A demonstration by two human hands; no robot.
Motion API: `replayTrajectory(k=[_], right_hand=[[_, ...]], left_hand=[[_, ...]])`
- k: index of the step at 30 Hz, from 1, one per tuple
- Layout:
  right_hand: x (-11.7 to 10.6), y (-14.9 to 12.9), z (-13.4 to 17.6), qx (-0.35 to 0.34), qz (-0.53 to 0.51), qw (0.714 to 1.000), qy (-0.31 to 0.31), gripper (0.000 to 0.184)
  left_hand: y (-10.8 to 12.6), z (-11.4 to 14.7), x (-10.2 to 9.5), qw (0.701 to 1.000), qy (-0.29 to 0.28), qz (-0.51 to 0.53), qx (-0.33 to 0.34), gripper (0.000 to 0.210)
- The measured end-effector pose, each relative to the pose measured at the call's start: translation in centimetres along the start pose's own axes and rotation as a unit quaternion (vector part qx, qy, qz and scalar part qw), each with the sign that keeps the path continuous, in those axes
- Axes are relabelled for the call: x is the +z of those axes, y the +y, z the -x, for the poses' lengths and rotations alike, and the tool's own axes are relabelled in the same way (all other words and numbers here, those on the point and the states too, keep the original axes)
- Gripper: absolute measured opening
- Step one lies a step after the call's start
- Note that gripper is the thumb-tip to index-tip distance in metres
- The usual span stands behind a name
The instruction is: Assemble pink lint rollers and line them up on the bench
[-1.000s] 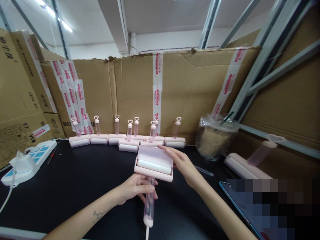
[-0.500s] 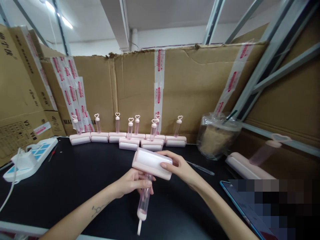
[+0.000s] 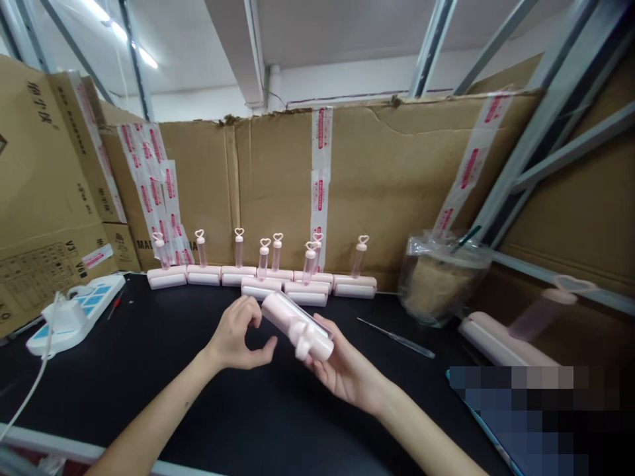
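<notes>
A pink lint roller [image 3: 282, 314] is held above the black table in my right hand [image 3: 342, 367], which grips its right end from below. Its handle points toward me, so its heart-shaped end appears foreshortened and blurred. My left hand [image 3: 243, 337] is off the roller, just left of it, with thumb and fingers curved apart and nothing between them. Behind, several similar lint rollers [image 3: 305, 295] stand in uneven rows, their clear handles upright and tipped with heart loops.
A screwdriver-like tool [image 3: 401, 338] lies right of my hands. Farther right are a bagged drink cup [image 3: 436, 284], another lint roller [image 3: 506, 340] and a phone [image 3: 489, 426], partly blurred out. A power strip [image 3: 82, 317] sits at left. A cardboard wall [image 3: 397, 185] closes the back.
My left hand has let go of the handle and moved left. My right hand has turned the lint roller, swinging its handle from pointing down to pointing at me. The view has shifted slightly.
</notes>
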State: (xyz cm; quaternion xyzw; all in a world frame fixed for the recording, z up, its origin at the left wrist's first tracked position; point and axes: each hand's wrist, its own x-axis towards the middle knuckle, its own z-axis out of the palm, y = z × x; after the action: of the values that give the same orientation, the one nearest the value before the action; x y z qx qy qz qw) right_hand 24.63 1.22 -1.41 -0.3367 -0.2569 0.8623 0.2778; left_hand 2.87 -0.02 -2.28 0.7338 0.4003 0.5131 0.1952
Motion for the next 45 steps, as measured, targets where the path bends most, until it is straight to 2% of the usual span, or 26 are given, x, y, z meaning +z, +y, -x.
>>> replayTrajectory(k=[2,3,5,7,9,12,15,19,25,28,33,39,45], right_hand=[[-0.1,0.0,-0.1,0.035,-0.007,0.999,-0.010,0.046],[-0.2,0.1,-0.2,0.050,0.002,0.999,-0.015,0.048],[-0.3,0.3,-0.3,0.069,0.039,0.996,-0.031,0.052],[-0.5,0.4,-0.4,0.074,0.080,0.993,-0.053,0.058],[-0.5,0.6,-0.5,0.066,0.107,0.989,-0.074,0.062],[-0.7,1.2,-0.9,0.055,0.135,0.987,-0.074,0.061],[-0.8,2.0,-1.4,0.022,0.146,0.988,-0.051,0.053],[-0.9,2.8,-1.5,0.006,0.142,0.988,-0.052,0.035],[-0.7,2.8,-0.9,-0.006,0.146,0.988,-0.053,0.028],[-0.6,2.8,-0.9,-0.009,0.151,0.987,-0.056,0.027],[-0.4,3.3,-0.8,-0.024,0.165,0.984,-0.057,0.025],[-0.1,3.4,-0.6,-0.045,0.221,0.971,-0.078,0.021],[0.0,3.2,-0.5,-0.092,0.297,0.948,-0.068,0.022]], left_hand=[[0.6,0.0,-0.2,0.995,0.025,-0.074,0.065,0.042],[0.8,-0.1,-0.2,0.990,0.012,-0.102,0.098,0.045],[1.1,-0.3,0.0,0.981,-0.040,-0.124,0.141,0.036],[0.9,-0.6,0.1,0.980,-0.067,-0.122,0.143,0.020],[0.3,-1.0,-0.2,0.985,-0.043,-0.122,0.111,0.018],[-1.2,-2.0,-1.6,0.988,0.028,-0.149,0.033,0.022],[-3.2,-2.9,-3.8,0.974,0.100,-0.202,-0.022,0.024],[-6.3,-3.3,-6.1,0.946,0.180,-0.258,-0.074,0.025],[-10.3,-2.7,-6.8,0.926,0.170,-0.307,-0.138,0.021],[-11.7,-2.8,-6.8,0.919,0.165,-0.321,-0.156,0.023],[-13.4,-2.9,-6.5,0.897,0.189,-0.354,-0.187,0.032],[-14.4,-3.0,-5.7,0.895,0.173,-0.357,-0.203,0.043],[-13.6,-2.2,-5.5,0.889,0.181,-0.363,-0.211,0.062]])
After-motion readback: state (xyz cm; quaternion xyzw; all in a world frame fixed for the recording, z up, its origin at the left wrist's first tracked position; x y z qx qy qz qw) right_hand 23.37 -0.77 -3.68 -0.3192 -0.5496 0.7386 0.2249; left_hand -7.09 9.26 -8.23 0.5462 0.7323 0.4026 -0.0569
